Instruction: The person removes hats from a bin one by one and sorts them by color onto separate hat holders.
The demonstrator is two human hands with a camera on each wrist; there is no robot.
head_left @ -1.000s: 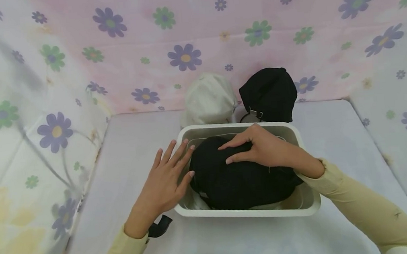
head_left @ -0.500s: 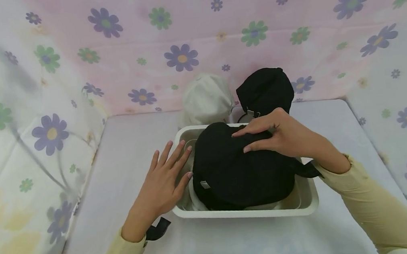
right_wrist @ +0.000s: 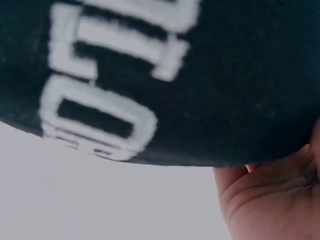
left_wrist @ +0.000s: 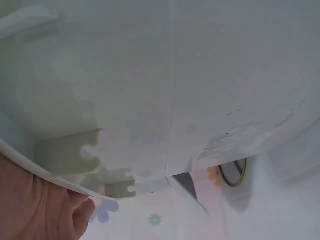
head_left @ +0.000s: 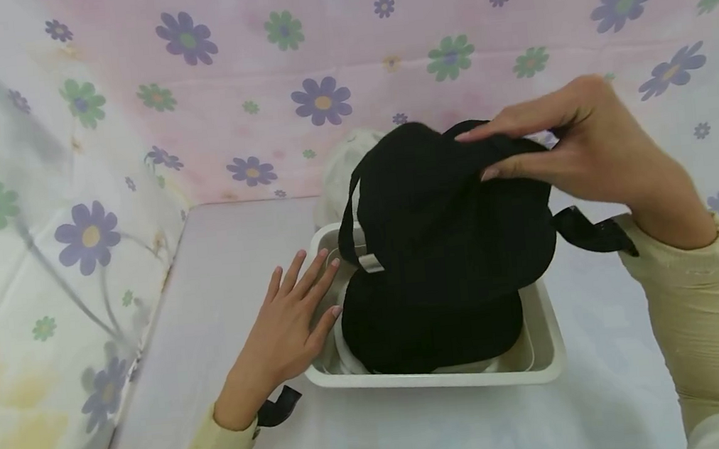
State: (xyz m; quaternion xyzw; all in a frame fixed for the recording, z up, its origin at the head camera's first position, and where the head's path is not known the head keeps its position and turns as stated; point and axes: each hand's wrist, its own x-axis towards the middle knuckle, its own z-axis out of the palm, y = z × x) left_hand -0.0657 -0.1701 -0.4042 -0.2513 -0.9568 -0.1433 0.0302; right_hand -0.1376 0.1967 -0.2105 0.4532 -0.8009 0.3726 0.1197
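Note:
My right hand (head_left: 596, 147) pinches a black cap (head_left: 422, 212) between thumb and fingers, raised over the back of a white plastic tub (head_left: 437, 380). The cap's strap opening faces left in the head view. Large white lettering shows on the black cap (right_wrist: 225, 90) in the right wrist view. Beneath it, a second black cap (head_left: 433, 336) lies in the tub, with something white (head_left: 347, 357) under its edge. My left hand (head_left: 285, 327) rests at the tub's left rim, fingers spread. The tub's outer wall (left_wrist: 125, 85) fills most of the left wrist view.
Behind the tub, against the flowered backdrop (head_left: 227, 108), stands a white cap (head_left: 343, 165), partly covered by the raised one. Another black cap (head_left: 461, 127) beside it is almost wholly hidden. A pale cloth (head_left: 238, 235) covers the table.
My right hand has lifted the top black cap up and back to the right, uncovering the second black cap in the tub. My left hand has stayed at the rim.

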